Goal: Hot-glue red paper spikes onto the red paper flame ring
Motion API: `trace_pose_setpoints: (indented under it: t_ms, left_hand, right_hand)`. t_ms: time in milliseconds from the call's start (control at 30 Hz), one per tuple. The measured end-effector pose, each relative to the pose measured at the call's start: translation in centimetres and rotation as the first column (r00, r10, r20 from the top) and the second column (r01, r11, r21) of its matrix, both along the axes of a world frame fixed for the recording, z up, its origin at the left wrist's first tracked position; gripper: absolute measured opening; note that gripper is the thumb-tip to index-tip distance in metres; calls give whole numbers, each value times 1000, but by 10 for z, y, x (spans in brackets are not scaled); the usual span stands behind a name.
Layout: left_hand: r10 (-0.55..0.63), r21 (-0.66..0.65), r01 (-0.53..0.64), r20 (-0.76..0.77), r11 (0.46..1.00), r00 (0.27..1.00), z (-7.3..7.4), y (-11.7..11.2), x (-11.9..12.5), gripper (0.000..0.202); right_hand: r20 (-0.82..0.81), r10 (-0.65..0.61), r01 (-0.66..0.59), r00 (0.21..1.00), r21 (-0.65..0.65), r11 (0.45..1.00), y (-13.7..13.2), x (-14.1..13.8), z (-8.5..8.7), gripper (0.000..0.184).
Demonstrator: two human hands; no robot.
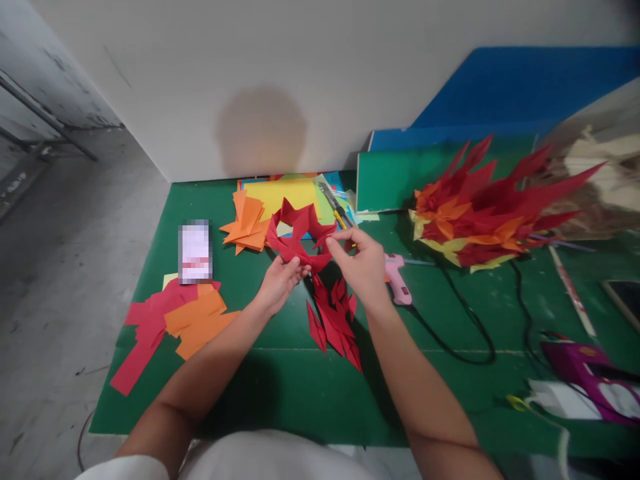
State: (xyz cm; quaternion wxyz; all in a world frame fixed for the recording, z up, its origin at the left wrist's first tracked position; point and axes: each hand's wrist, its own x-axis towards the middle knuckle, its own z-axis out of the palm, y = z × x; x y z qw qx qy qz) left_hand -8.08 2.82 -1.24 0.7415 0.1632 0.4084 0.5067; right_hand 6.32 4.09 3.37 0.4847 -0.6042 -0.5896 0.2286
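Between my hands, above the green table, is a red folded-paper ring [295,250] with pointed tips. My left hand [284,283] grips its lower left rim between thumb and fingers. At the right side of the ring, my right hand [360,259] pinches a red paper tip. Below them lies a heap of red folded paper pieces [335,317]. Orange folded paper pieces [250,227] are piled just left of the ring. A pink glue gun [397,277] rests to the right of my right hand, its nozzle side partly hidden by that hand.
A red, orange and yellow paper flame model [490,213] stands at the back right. Red strips [145,327], orange strips [200,323] and a phone [195,252] lie left. A utility knife [334,202] rests on coloured sheets. The black cord [467,360] loops across the table's right half.
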Motion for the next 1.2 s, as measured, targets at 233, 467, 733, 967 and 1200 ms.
trace_pose_setpoints:
  t_ms: [233, 467, 733, 967, 1200]
  left_hand:
    - [-2, 52, 3, -26, 999, 1000, -2, 0, 0, 37]
    - [-4, 42, 6, -42, 999, 999, 0, 0, -1, 38]
    - [5, 21, -4, -46, 1000, 999, 2, 0, 0, 39]
    - [14, 26, -13, -34, 1000, 999, 3, 0, 0, 36]
    - [25, 14, -24, -41, 1000, 999, 3, -1, 1, 33]
  right_hand:
    - [218, 48, -45, 975, -21, 999, -3, -6, -3, 13]
    - [191, 66, -56, 979, -60, 997, -3, -7, -4, 12]
    - [182, 78, -69, 980, -56, 996, -4, -9, -4, 12]
    - [168, 98, -90, 981, -56, 994, -4, -9, -4, 11]
    - [169, 103, -92, 980, -70, 993, -5, -10, -4, 12]
